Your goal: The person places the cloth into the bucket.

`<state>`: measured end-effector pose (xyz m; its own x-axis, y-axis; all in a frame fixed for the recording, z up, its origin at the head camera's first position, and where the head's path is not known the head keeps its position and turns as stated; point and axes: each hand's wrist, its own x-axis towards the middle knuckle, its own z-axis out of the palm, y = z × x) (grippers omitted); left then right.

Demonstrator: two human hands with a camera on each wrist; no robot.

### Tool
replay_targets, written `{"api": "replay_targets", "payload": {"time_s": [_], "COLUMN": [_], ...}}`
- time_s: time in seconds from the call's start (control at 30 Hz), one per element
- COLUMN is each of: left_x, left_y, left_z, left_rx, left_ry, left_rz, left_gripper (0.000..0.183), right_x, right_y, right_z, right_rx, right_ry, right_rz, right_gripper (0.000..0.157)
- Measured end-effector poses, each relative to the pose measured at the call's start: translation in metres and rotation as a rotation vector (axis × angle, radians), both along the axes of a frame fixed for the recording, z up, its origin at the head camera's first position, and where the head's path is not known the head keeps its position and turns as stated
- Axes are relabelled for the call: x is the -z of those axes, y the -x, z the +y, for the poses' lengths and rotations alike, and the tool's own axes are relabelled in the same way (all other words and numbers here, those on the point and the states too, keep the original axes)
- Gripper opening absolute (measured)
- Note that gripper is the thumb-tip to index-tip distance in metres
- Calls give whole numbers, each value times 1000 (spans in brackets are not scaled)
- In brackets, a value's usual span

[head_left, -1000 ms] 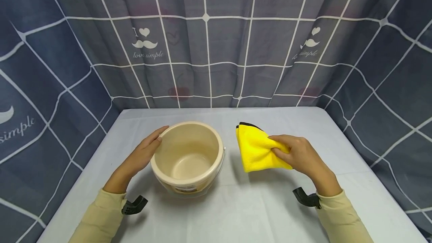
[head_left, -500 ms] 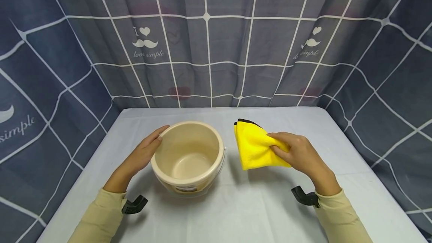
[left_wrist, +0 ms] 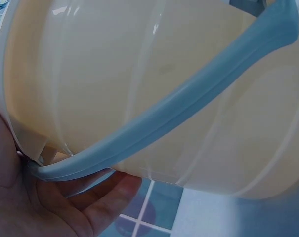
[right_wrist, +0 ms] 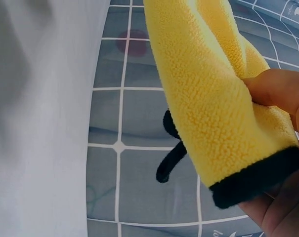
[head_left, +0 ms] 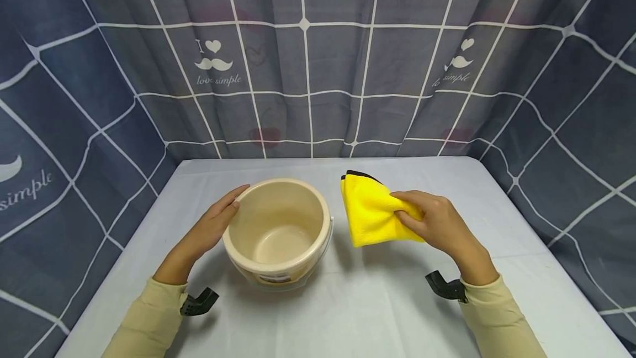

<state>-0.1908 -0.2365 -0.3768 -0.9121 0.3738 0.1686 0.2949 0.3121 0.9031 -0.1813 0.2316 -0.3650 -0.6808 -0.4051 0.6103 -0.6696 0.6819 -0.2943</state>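
Note:
A cream bucket (head_left: pixel 275 236) stands upright on the table, its inside bare to the bottom. My left hand (head_left: pixel 211 228) rests against the bucket's left rim with the fingers laid along the outside. In the left wrist view, the palm meets the rim where the bucket's handle (left_wrist: pixel 174 111) joins, and the handle hangs slanting across the wall. To the right of the bucket, my right hand (head_left: pixel 434 220) pinches a folded yellow towel (head_left: pixel 372 209) with black edging between thumb and fingers. The towel is held up, casting a shadow on the table.
A white cloth covers the table (head_left: pixel 328 319). Dark grey-blue curtains (head_left: pixel 328 65) with white grid lines hang behind it and on both sides. Each wrist carries a black camera mount (head_left: pixel 199 303).
My right hand has moved slightly up and to the left with the yellow towel, a little nearer the bucket. The left hand and the bucket have stayed in place.

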Motion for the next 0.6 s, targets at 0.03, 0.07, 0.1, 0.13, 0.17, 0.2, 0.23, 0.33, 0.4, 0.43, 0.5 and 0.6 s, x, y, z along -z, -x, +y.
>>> {"api": "replay_targets", "payload": {"time_s": [0.03, 0.07, 0.1, 0.13, 0.17, 0.2, 0.23, 0.33, 0.4, 0.43, 0.5, 0.6], "left_x": [0, 0, 0, 1, 1, 1, 1, 1, 1, 1, 1, 1], "left_y": [0, 0, 0, 0, 0, 0, 1, 1, 1, 1, 1, 1], "left_z": [0, 0, 0, 1, 1, 1, 2, 2, 2, 2, 1, 0], "left_rx": [0, 1, 2, 2, 3, 4, 5, 5, 4, 3, 0, 1], "left_ry": [0, 0, 0, -2, -3, -5, -5, -5, -1, 2, 5, 3], "left_rz": [1, 2, 2, 2, 3, 3, 2, 2, 2, 2, 2, 6], "left_gripper": [51, 51, 51, 51, 51, 51, 51, 51, 51, 51, 51, 51], "right_x": [0, 0, 0, 0, 0, 0, 0, 0, -1, -2, -3, -4], "right_y": [0, 0, 0, 0, 0, 0, 0, 0, 0, 0, 1, 1], "right_z": [0, 0, 1, 1, 1, 1, 1, 1, 0, 0, -2, -4], "right_rx": [-2, -4, -6, -7, -7, -7, -6, -6, -7, -9, -14, -21], "right_ry": [1, 3, 3, 4, 6, 7, 9, 17, 24, 29, 37, 44], "right_rz": [5, 11, 15, 19, 22, 27, 28, 38, 44, 44, 40, 27], "right_gripper": [37, 37, 37, 37, 37, 37, 37, 36, 36, 36, 36, 36]}}
